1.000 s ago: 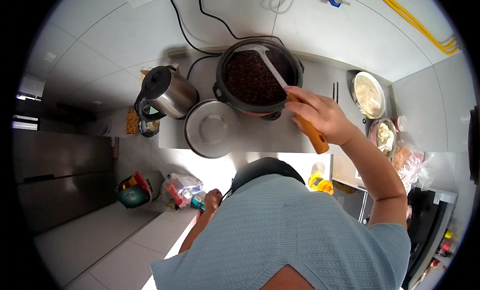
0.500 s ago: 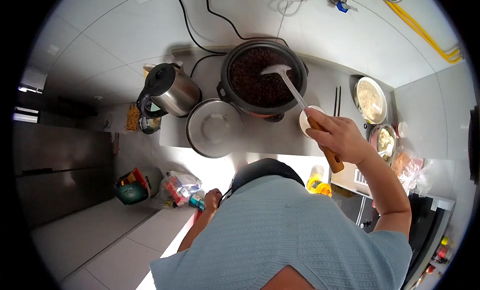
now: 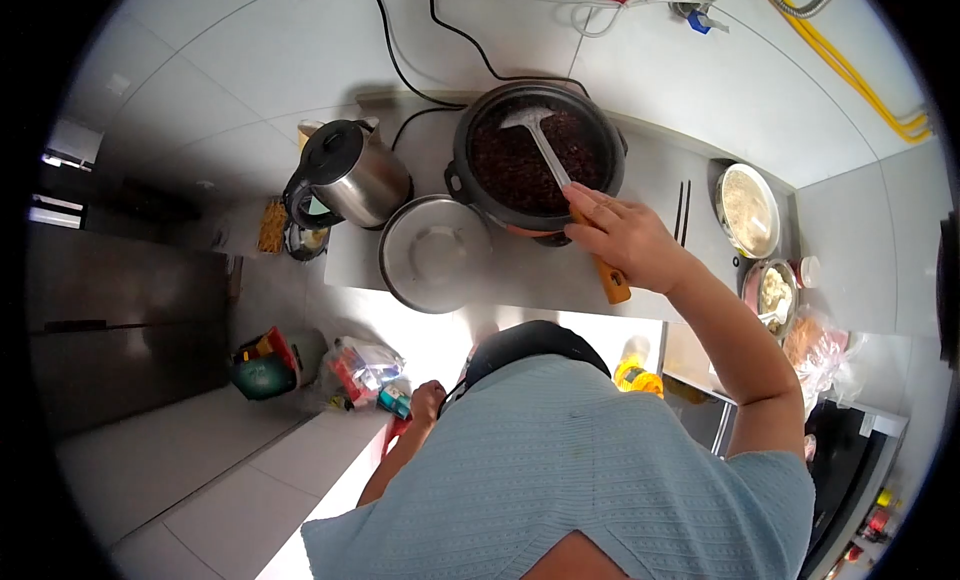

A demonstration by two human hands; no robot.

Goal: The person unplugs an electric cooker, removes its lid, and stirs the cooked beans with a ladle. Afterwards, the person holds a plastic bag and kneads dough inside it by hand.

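My right hand (image 3: 635,242) is closed round the wooden handle of a metal spatula (image 3: 550,152). The blade lies on dark reddish-brown food (image 3: 520,175) inside a black electric pot (image 3: 458,150), toward its far side. Left of the pot's front sits a round, shallow metal-looking dish or lid (image 3: 435,255). Down at my left side, beside my waist, is my left hand (image 3: 428,402). Its fingers are curled, and what they hold, if anything, cannot be made out. My right hand and forearm hide part of the counter behind them.
An electric kettle (image 3: 360,180) stands left on the counter (image 3: 350,265). Chopsticks (image 3: 682,212), a pale-filled bowl (image 3: 748,212) and another food bowl (image 3: 774,290) are on the right. Black cords (image 3: 400,70) run behind the pot. A yellow-capped bottle (image 3: 638,375) stands lower down.
My right hand has moved left and away from me with the spatula. The blade has shifted toward the pot's far left side. My left hand stays at my side.
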